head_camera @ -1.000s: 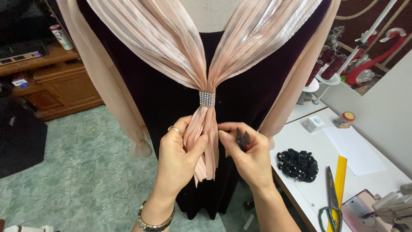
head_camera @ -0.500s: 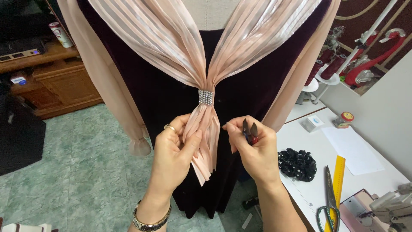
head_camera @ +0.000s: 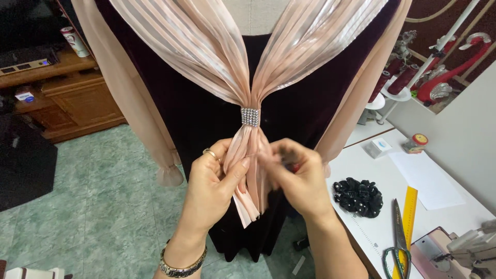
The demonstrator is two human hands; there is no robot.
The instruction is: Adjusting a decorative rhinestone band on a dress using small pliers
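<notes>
Right at the centre, scarf tail: pale pink pleated scarf tail point(head_camera: 248, 175) hung below a rhinestone clasp point(head_camera: 250, 117), down the front of the dark velvet dress point(head_camera: 191, 113).
Clasp: silver and sparkling, it cinched both sides of the pink draped collar point(head_camera: 206, 51) together at the chest.
Left hand: the left hand point(head_camera: 214, 181) came in from the left side, grip pinched on the edge of the scarf tail, thumb on the front of the pleats; a gold ring showed on one finger and a bracelet point(head_camera: 182, 263) sat at the wrist.
Right hand: the right hand point(head_camera: 297, 178) was blurred, curled against the right side of the same tail and touching it; whether its grip clenched the fabric or something small, I could not tell.
Sleeves: sheer pink sleeves point(head_camera: 139, 108) hung at either side of the dress.
Desk: a white desk point(head_camera: 444, 206) stood on the right, with a black beaded piece point(head_camera: 357, 196) near its edge, a yellow ruler point(head_camera: 408, 206) and green-handled scissors point(head_camera: 397, 243) just beside each other.
Further off: a small jar with a red lid point(head_camera: 416, 142) sat at the back of the desk; a wooden cabinet point(head_camera: 67, 98) stood at the left on a green tiled floor point(head_camera: 103, 222).
</notes>
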